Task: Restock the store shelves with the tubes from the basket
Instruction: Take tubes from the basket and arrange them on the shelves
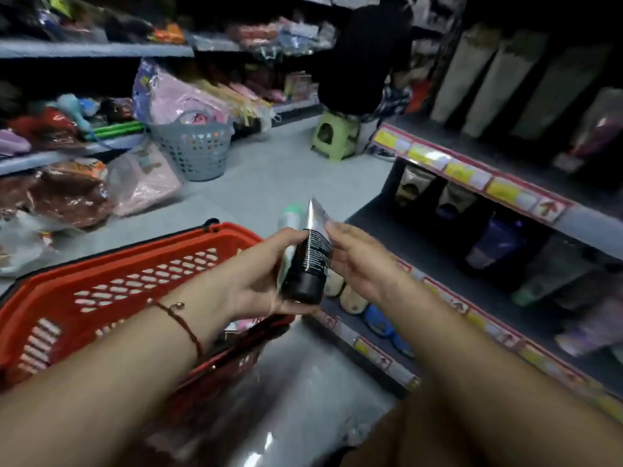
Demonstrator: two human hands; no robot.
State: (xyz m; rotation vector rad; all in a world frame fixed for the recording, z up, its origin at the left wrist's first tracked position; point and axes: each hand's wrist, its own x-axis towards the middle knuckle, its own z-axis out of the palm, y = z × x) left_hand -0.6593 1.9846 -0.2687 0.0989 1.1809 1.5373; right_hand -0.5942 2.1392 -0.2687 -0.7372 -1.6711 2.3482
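at far left of the frame, shelves [101,50] crowded with bagged goods, blurred, no writing legible. lower left, a red basket [111,288] with slotted walls, tilted, a black handle at its far rim; something pink just visible inside near the lower rim. further back at centre left, a grey basket [199,153] on the floor [269,183] with pink packages in and around it. past centre top, a green stool [333,136] with a dark-clad figure [364,59] beside it.

at centre, left hand [269,274] with fingers curled round a black tube [308,267], cap end down toward the palm, silver crimped end pointing up; fine white print on its side, too small to read. a pale green-capped tube [291,217] behind it in the same grip. red string bracelet [182,325] on that wrist. right hand [364,261] just right of the black tube, fingertips [332,227] touching its upper edge, fingers fairly straight.

at right, store shelf [404,224] with yellow and red price strips [472,175]; markings blurred, unreadable. dark and purple tubes standing there; cream and blue items on the shelf below.
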